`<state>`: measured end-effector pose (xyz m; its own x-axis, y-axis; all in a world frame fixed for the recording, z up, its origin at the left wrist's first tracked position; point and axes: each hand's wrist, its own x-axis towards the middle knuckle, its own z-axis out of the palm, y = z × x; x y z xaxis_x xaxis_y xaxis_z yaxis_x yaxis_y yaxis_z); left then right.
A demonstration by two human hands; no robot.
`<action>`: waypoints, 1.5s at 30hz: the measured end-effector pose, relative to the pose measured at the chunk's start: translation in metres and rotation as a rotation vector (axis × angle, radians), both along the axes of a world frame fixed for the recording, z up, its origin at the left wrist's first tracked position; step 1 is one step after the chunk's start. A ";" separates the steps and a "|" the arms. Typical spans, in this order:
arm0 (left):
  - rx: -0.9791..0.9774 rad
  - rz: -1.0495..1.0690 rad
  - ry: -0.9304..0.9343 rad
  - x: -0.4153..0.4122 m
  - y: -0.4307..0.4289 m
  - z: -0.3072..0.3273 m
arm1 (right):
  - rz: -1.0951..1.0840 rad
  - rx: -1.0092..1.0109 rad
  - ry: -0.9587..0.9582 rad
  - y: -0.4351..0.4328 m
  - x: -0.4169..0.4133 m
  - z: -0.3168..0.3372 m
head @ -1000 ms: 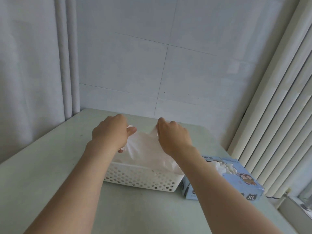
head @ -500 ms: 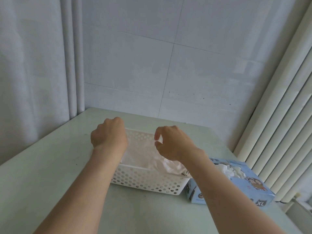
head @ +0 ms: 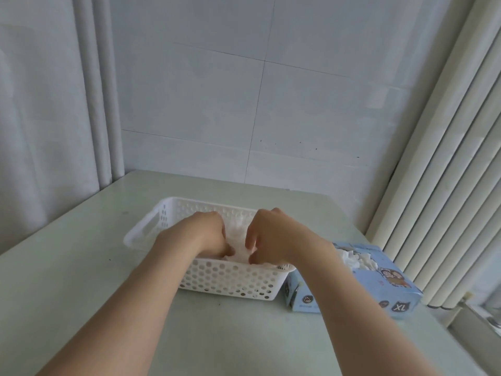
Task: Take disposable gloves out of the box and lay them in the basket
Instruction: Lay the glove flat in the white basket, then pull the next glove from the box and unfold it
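Observation:
A white perforated basket [head: 230,280] stands on the table and holds a pile of thin white disposable gloves [head: 238,240]. Both my hands reach down into it. My left hand [head: 200,234] lies on the left part of the pile with its fingers bent downward and hidden behind its back. My right hand [head: 273,237] touches the pile with fingers pointing down and slightly apart. The light blue glove box [head: 379,283], marked XL, sits right of the basket, and white gloves [head: 355,260] bulge from its top opening.
The pale green table [head: 81,294] meets a tiled wall at the back. A white curtain [head: 40,104] hangs on the left, and vertical blinds [head: 447,172] on the right come close to the glove box.
Both hands held a glove up over the basket, then my right hand let go. Now both hands have dropped into the basket onto the pile. The camera has tilted down.

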<state>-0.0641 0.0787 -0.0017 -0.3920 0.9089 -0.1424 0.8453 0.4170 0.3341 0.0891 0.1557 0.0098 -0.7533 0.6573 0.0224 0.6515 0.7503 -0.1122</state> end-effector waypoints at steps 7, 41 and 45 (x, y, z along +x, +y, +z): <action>-0.057 0.001 0.034 0.009 0.003 -0.002 | 0.038 -0.009 0.012 -0.007 0.006 0.004; 0.528 -0.463 0.485 0.135 0.016 -0.037 | -0.381 0.090 1.059 0.035 0.157 -0.040; 0.506 -0.458 0.471 0.137 0.014 -0.033 | -0.365 0.140 1.222 0.032 0.155 -0.035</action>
